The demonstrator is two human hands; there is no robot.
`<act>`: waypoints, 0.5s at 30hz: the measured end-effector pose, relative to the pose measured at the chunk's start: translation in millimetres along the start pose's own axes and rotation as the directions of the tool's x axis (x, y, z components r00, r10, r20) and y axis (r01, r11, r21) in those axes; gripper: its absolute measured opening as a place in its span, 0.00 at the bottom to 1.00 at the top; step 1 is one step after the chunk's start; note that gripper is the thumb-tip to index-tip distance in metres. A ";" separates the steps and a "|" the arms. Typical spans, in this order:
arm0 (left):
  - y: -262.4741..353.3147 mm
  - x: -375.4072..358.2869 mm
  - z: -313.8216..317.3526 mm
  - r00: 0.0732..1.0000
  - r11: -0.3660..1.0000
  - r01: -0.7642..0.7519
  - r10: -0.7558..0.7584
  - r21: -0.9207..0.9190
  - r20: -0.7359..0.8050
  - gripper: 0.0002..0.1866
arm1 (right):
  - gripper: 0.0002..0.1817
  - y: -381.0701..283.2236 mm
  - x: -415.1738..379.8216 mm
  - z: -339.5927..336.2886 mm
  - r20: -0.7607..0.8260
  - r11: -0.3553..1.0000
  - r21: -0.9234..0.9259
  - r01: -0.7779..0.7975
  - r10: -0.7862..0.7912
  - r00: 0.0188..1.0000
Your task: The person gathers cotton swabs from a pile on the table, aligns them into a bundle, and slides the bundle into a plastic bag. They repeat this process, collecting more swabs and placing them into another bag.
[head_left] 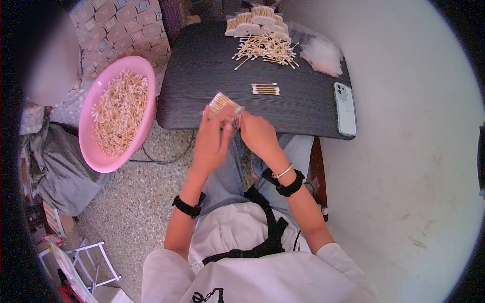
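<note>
At the near edge of the dark table (212, 65), the person's left hand (209, 135) grasps a small clear bag (222, 105) of cotton swabs, and the right hand (260, 135), its fingers curled in, grips the loose plastic at the bag's lower end. Just beyond lies a short row of swabs (265, 89), and farther back a loose heap (265, 49) spreads in front of stacked filled packs (257, 22). To their right sits a pile of clear plastic bags (323, 55), with a white phone (345, 109) lying camera side up near the table's right edge. A pale wall (404, 126) closes off that side. On the left, a pink basin (88, 136) full of swabs stands close by the table, in front of a patterned cloth (121, 30); grey fabric (70, 166) and a white folding frame (103, 252) lie lower down. The hands cover part of the bag, and the right fingertips are hidden. A blurred pale shape at upper left cannot be made out. Dark script on the white shirt (273, 278) is upside down and cut off by the lower edge, too incomplete to read surely.
</note>
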State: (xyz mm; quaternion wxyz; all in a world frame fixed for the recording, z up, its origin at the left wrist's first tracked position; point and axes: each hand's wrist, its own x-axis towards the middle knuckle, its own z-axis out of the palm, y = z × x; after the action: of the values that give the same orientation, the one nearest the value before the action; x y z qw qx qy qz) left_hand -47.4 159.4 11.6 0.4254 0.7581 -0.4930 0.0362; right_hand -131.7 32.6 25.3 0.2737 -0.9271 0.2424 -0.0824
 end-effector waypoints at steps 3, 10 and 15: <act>-21.1 9.6 -4.6 0.997 1.000 0.008 -0.009 -0.020 -0.079 0.15 | 0.16 2.2 1.6 -0.2 0.018 1.000 0.010 0.018 -0.018 1.000; -20.2 17.8 -9.3 0.994 0.983 0.104 -0.109 -0.148 -0.027 0.14 | 0.13 6.8 -1.1 5.9 -0.030 0.997 0.037 0.065 -0.064 0.997; -27.4 20.3 -10.6 0.996 0.984 0.093 -0.094 -0.155 0.004 0.11 | 0.11 9.6 -3.2 1.6 -0.016 0.993 0.049 0.106 -0.105 0.994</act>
State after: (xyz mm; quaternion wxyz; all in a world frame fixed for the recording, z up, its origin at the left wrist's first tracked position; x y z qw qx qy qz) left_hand -11.8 156.2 11.3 0.4850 0.7449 -0.4576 -0.0211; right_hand -137.8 27.9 18.6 0.2903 -0.9310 0.1928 -0.1088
